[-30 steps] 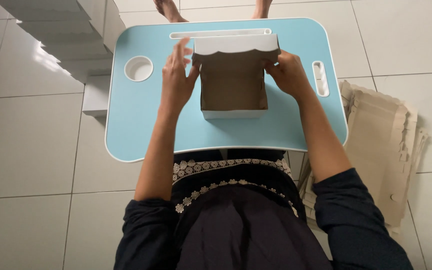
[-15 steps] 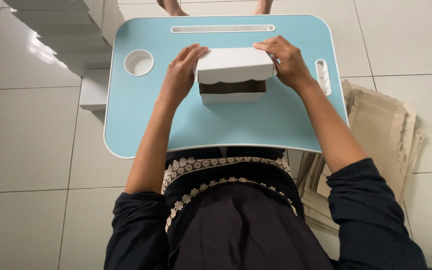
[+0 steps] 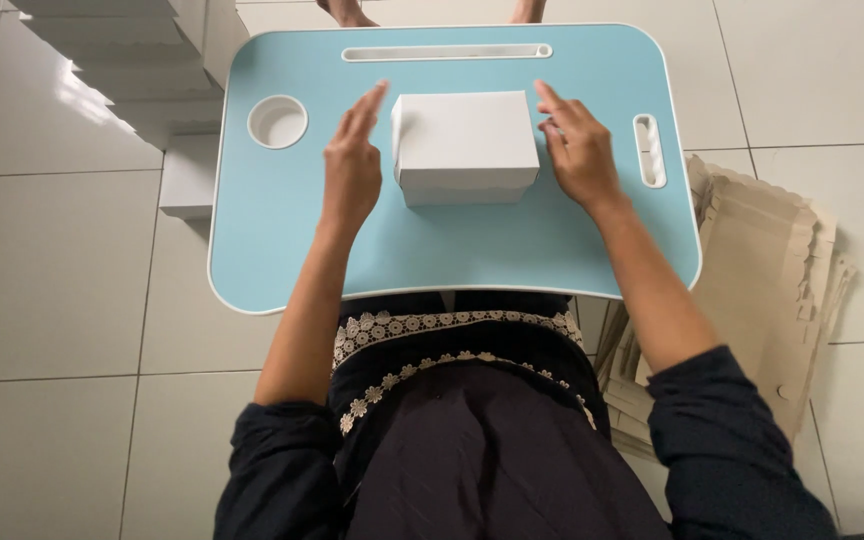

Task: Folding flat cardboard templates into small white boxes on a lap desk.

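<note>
A closed white cardboard box (image 3: 465,143) sits on the light blue lap table (image 3: 282,230), near its middle. My left hand (image 3: 352,165) is flat and open just left of the box, fingers pointing away from me, a small gap between it and the box's side. My right hand (image 3: 577,148) is open at the box's right side, fingertips close to or just touching its upper right edge. Neither hand grips anything.
The table has a round cup hole (image 3: 277,121) at the left, a long slot (image 3: 447,51) along the far edge and a small slot (image 3: 650,150) at the right. Flat brown cardboard blanks (image 3: 767,290) lie stacked on the floor at my right. Finished white boxes (image 3: 142,50) are piled at upper left. Someone's feet (image 3: 347,12) show beyond the table.
The box's lid went from open, showing the brown inside, to shut. Both hands have come off the box and spread to its sides.
</note>
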